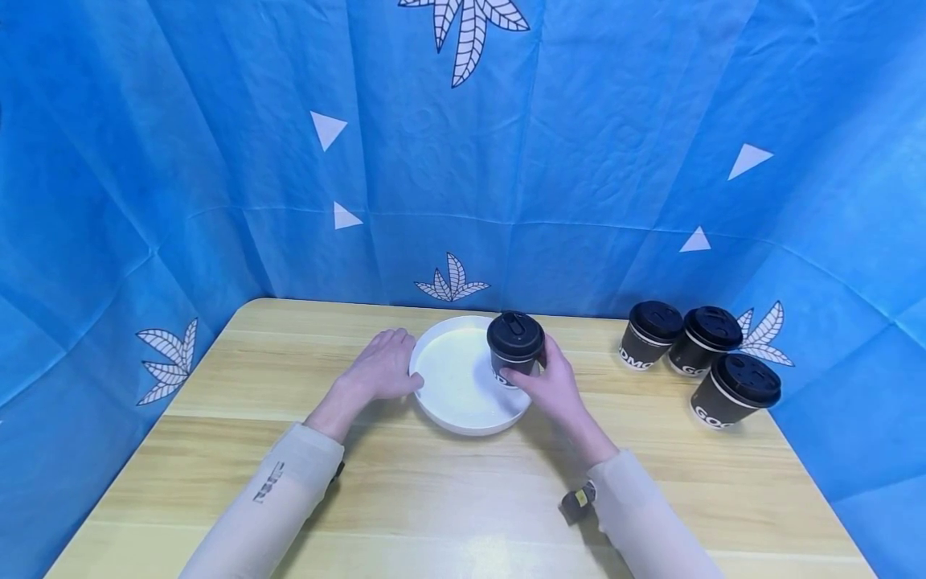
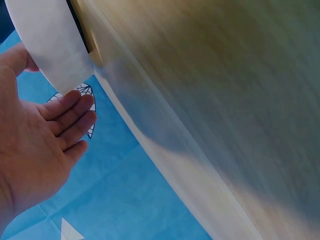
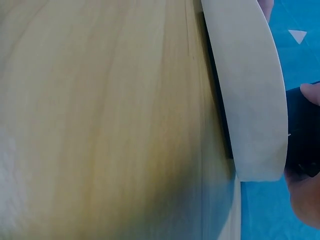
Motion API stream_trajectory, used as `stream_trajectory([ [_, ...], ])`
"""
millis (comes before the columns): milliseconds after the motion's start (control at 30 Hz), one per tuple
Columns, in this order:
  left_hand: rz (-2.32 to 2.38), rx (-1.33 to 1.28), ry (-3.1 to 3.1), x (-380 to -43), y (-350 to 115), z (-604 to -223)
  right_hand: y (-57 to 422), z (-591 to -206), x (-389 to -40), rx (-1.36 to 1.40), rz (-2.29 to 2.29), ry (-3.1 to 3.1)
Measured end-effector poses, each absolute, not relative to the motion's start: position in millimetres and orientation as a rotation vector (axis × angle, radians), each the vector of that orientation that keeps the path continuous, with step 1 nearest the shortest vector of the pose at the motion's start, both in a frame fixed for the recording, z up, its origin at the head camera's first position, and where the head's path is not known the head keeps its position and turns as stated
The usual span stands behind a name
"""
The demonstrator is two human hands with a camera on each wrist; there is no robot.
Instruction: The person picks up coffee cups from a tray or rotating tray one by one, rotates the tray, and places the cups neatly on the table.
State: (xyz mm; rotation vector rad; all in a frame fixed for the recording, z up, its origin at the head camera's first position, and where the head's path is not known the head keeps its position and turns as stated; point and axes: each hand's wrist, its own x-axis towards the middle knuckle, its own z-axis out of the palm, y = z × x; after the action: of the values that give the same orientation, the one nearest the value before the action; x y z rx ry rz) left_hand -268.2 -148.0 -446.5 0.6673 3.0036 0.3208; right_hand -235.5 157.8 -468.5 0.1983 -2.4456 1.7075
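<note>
My right hand [image 1: 555,384] grips a dark paper coffee cup [image 1: 514,354] with a black lid, thumb on its near side and fingers around the right. The cup stands upright over the right part of a round white plate [image 1: 456,382] with a raised rim. In the right wrist view the dark cup [image 3: 301,132] shows partly behind the plate's wall. My left hand [image 1: 383,366] is at the plate's left rim, its thumb over the edge. In the left wrist view its fingers [image 2: 75,122] extend fairly straight beside the plate's outer wall [image 2: 55,45].
Three more black-lidded paper cups stand grouped at the right: a back left one [image 1: 646,342], a back right one [image 1: 698,346] and a front one [image 1: 731,394]. The wooden table [image 1: 463,498] meets a blue patterned cloth [image 1: 448,161] behind and at both sides.
</note>
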Motion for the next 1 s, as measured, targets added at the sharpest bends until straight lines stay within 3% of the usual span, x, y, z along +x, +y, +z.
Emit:
stream_trajectory([
  [1000,0.329,0.648,3.007,-265.6,-146.3,-443.6,170.6,-448.1,-220.8,0.165,1.631,-2.395],
])
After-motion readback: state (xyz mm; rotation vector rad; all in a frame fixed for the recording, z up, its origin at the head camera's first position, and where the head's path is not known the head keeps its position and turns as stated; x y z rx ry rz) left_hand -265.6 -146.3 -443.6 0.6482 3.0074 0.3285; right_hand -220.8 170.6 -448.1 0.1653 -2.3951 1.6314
